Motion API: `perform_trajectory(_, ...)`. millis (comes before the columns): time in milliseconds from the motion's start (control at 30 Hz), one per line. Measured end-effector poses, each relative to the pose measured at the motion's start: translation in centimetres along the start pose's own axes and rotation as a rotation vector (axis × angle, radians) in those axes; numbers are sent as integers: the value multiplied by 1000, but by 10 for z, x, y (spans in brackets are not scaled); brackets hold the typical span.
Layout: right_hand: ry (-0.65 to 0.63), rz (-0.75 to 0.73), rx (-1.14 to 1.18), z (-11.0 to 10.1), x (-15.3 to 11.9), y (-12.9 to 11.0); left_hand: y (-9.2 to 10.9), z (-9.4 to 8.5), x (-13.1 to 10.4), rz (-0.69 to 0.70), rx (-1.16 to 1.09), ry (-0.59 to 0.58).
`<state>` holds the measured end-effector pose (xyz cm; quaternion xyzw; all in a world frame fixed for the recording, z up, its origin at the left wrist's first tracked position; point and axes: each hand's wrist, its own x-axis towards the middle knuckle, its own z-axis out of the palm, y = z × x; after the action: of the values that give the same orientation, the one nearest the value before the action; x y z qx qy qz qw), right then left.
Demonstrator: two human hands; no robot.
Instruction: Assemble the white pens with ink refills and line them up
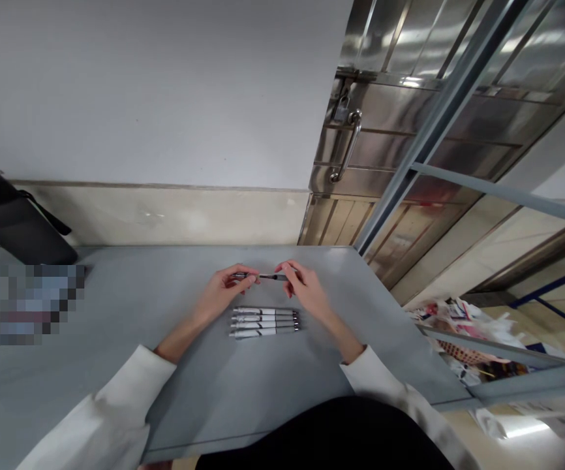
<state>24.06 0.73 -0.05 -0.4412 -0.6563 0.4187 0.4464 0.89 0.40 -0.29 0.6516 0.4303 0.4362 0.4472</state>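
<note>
My left hand point(220, 288) pinches one end of a pen point(267, 277) between thumb and fingers. At the pen's other end, the fingertips of my right hand point(308, 288) are closed on a grey part. A thin dark length, like a refill, shows between the two hands; whether the pieces are joined there I cannot tell. Just below my hands, several white pens point(263, 324) with dark bands and shiny tips lie side by side on the grey table point(243, 385), their tips pointing right.
A black case point(23, 225) with a strap stands at the table's left back, beside a blurred-out flat item point(38, 303). A wall point(165, 215) borders the far edge. To the right are a grey metal post point(395, 189), a padlocked steel door point(385, 111) and shelved plastic bags point(478, 326).
</note>
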Motion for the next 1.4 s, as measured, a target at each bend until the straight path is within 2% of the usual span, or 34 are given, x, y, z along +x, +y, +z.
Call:
perform_trajectory(167, 25, -102, 19, -1, 2, -2, -3, -1, 1, -3, 6, 23)
perform_trajectory(367, -1, 22, 32, -2, 1, -3, -2, 0, 0, -10, -18, 17)
perform_trajectory(533, 13, -78, 51, -1, 2, -2, -2, -1, 1, -6, -30, 22)
perform_trajectory(733, 10, 16, 16, -1, 0, -4, -2, 0, 1, -7, -26, 17)
perform_trajectory(933, 21, -94, 29, -1, 1, -3, -2, -1, 0, -5, -21, 17)
perform_trajectory(1100, 15, -3, 12, -2, 1, -1, -2, 0, 1, 7, -22, 6)
perform_trajectory(1267, 2, -109, 63, -1, 2, 1, -4, 0, 1, 13, -37, 7)
perform_trajectory(1400, 9, -51, 23, -2, 2, 2, -1, 0, 0, 10, -35, 10)
